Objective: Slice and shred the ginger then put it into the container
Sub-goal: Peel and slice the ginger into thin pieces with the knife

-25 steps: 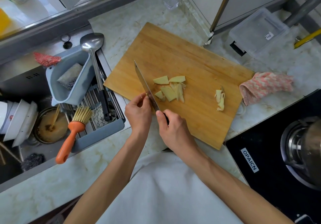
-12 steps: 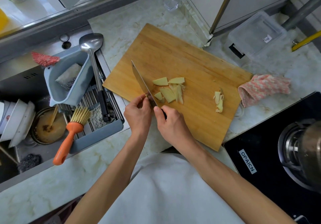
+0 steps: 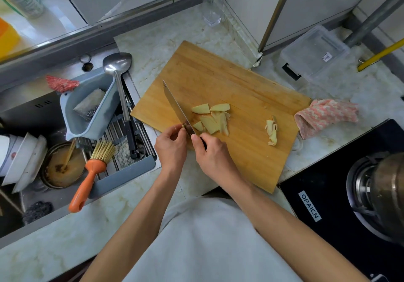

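Several pale yellow ginger slices (image 3: 211, 117) lie in a loose pile near the middle of the wooden cutting board (image 3: 229, 84). A small heap of ginger peel (image 3: 271, 131) lies apart to their right. My right hand (image 3: 213, 157) grips the dark handle of the knife (image 3: 177, 106), whose blade stands on edge just left of the slices. My left hand (image 3: 171, 146) is curled at the blade's left side, its fingertips pinching a small ginger piece that is mostly hidden. The clear plastic container (image 3: 314, 54) stands at the back right of the counter.
A pink cloth (image 3: 325, 116) lies off the board's right edge. A black hob with a steel pot (image 3: 384, 192) sits at the right. At the left, the sink holds a rack with a ladle (image 3: 119, 78), an orange brush (image 3: 89, 176), a grey bin and dishes. A glass (image 3: 211, 8) stands behind the board.
Both hands and the knife have stayed at the same spot beside the slices; only the view has shifted slightly.
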Available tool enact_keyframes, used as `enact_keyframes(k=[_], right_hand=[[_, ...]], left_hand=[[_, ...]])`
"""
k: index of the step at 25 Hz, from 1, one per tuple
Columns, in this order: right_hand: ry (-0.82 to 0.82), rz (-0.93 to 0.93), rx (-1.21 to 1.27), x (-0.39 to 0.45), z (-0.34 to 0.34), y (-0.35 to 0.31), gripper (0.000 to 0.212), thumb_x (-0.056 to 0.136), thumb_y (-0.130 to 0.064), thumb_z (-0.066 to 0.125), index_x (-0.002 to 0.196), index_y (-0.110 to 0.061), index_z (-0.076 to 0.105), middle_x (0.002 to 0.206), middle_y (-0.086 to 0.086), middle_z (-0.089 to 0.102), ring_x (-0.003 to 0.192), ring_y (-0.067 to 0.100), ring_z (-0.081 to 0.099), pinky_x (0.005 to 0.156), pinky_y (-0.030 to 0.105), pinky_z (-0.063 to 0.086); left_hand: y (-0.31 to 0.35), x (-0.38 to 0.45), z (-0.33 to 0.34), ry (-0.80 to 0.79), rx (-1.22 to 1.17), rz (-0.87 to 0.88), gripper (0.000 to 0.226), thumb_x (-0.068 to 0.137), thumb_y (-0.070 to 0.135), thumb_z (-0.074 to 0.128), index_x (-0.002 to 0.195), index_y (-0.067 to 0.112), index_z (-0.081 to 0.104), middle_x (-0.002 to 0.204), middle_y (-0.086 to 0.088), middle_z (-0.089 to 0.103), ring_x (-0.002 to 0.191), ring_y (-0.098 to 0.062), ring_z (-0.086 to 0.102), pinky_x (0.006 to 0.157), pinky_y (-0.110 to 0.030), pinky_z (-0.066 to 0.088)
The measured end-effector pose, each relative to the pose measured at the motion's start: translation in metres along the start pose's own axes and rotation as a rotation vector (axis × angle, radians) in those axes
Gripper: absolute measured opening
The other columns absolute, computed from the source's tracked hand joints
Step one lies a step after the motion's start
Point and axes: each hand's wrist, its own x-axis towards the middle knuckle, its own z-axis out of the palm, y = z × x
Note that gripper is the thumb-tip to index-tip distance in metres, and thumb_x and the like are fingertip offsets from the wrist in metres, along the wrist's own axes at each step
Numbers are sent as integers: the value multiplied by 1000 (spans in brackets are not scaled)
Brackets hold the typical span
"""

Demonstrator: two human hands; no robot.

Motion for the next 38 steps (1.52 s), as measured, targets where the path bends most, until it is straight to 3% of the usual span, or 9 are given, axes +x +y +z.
enact_keyframes(k=[5, 9, 14, 16, 19, 22, 28, 32, 38], right_hand=[[-16, -25, 75, 14, -17, -5, 47, 105, -41, 45, 70, -10, 50, 61, 12, 58, 54, 16, 49, 55, 37, 44], [51, -39, 163, 12, -46, -8, 44, 105, -43, 45, 77, -10, 57, 57, 2, 56, 46, 10, 47, 51, 31, 41], [44, 41, 114, 4, -63, 6, 47, 104, -47, 44, 85, -8, 61, 58, 0, 59, 45, 7, 49, 54, 30, 44], [40, 69, 107, -2, -61, 12, 48, 104, -47, 44, 87, -5, 61, 59, 1, 59, 46, 8, 49, 53, 32, 46], [44, 91, 118, -8, -59, 17, 49, 104, -47, 44, 84, -4, 59, 59, 1, 59, 46, 9, 49, 53, 33, 47], [48, 87, 108, -11, -60, 18, 49, 104, -47, 44, 83, -5, 59, 59, 0, 59, 46, 9, 50, 53, 33, 47], [65, 84, 101, -13, -65, 21, 48, 103, -48, 44, 89, -6, 63, 58, -1, 59, 45, 6, 51, 55, 34, 49], [68, 85, 101, -13, -64, 22, 49, 103, -48, 44, 85, -6, 61, 57, -1, 59, 45, 6, 50, 54, 33, 48], [22, 78, 126, -14, -54, 19, 44, 103, -46, 47, 81, -10, 61, 56, -2, 59, 44, 5, 50, 53, 27, 42]], left_hand=[[0, 9, -9, -7, -125, -128, 22, 86, 10, 60, 103, 17, 72, 97, -6, 74, 91, -22, 72, 85, -43, 60], [-1, 14, -16, -38, -27, -71, 28, 80, 21, 61, 104, 29, 70, 96, -1, 74, 90, -19, 72, 86, -42, 59], [8, 11, -18, -107, 335, 241, 37, 89, 13, 59, 126, 16, 65, 112, 1, 64, 85, -6, 61, 69, -9, 46], [12, 13, -19, -182, 443, 353, 42, 89, 5, 54, 130, 12, 63, 126, -2, 58, 82, 0, 59, 66, -4, 43], [15, 24, -17, -373, 693, 564, 50, 91, 10, 61, 140, 10, 54, 136, -10, 54, 114, -17, 57, 93, -27, 48], [21, 36, -10, -437, 899, 609, 50, 90, 14, 68, 138, 10, 55, 125, -13, 54, 115, -30, 51, 95, -37, 45], [36, 46, -10, -432, 565, 460, 7, 86, 12, 75, 91, 13, 70, 88, 2, 68, 82, -13, 64, 63, -18, 45], [30, 31, -20, -258, 299, 544, 10, 84, 2, 75, 87, 10, 71, 86, 1, 71, 78, 3, 66, 68, -7, 48], [6, 27, -25, -137, 294, 730, 11, 82, -4, 75, 88, 4, 75, 96, -5, 69, 80, -17, 67, 77, -19, 56]])
